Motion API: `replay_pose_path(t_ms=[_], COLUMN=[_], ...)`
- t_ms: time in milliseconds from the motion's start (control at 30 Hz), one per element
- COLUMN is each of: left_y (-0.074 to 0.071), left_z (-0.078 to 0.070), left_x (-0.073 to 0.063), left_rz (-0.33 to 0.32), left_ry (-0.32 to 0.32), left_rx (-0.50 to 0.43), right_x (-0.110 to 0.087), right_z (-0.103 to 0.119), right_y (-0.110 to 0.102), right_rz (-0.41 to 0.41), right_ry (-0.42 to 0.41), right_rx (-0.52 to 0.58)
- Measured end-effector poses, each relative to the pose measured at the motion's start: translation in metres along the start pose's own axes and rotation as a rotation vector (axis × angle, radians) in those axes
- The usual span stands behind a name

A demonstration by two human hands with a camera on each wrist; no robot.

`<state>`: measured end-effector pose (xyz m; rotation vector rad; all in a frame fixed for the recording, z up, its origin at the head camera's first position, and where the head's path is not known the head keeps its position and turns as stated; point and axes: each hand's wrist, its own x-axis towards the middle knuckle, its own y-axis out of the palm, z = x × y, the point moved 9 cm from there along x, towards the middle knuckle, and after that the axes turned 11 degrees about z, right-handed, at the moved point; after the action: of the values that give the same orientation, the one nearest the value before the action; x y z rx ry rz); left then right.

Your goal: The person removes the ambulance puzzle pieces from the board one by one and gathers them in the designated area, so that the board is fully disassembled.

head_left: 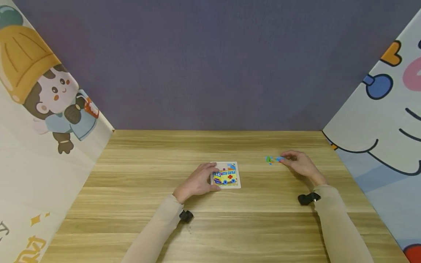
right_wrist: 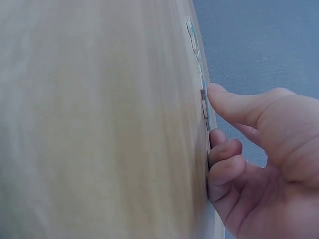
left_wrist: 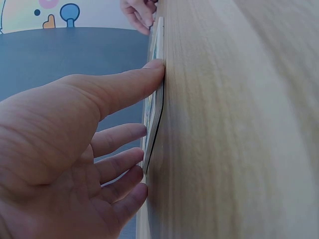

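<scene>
A small square jigsaw puzzle [head_left: 231,179] with a yellow ambulance picture and a pale frame lies on the table. My left hand [head_left: 200,179] holds its left side, thumb at the near edge and fingers toward the far edge. In the left wrist view the thumb presses on the puzzle's rim. To the right, my right hand [head_left: 300,165] has its thumb and fingers on a blue puzzle piece [head_left: 279,159], which the fingertips partly hide. Just left of it lies a green and blue puzzle piece [head_left: 268,159].
The wood-grain table [head_left: 164,149] ends at a dark grey panel [head_left: 210,65] behind. Printed side panels with cartoon figures stand left and right. Each wrist carries a small black camera [head_left: 186,216].
</scene>
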<state>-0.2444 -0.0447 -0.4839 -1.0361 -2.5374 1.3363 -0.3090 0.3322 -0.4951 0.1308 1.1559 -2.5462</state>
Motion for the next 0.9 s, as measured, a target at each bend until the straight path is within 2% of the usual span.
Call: replay_pose_path(t_ms=[300,500,900], left_y=[0.001,0.001,0.000], left_z=[0.000,0.000,-0.001], left_x=[0.000,0.001,0.000], left_rz=[0.005,0.001,-0.003], left_ry=[-0.002,-0.003,-0.007], left_rx=[0.001,0.009,-0.005], right_x=[-0.004,0.000,0.012], right_z=[0.021,0.038,0.067], right_y=[0.003,0.016,0.047], right_rz=[-0.063,-0.024,0.044], right_ry=[-0.030,-0.038,-0.120], right_rx=[0.003,0.025,0.061])
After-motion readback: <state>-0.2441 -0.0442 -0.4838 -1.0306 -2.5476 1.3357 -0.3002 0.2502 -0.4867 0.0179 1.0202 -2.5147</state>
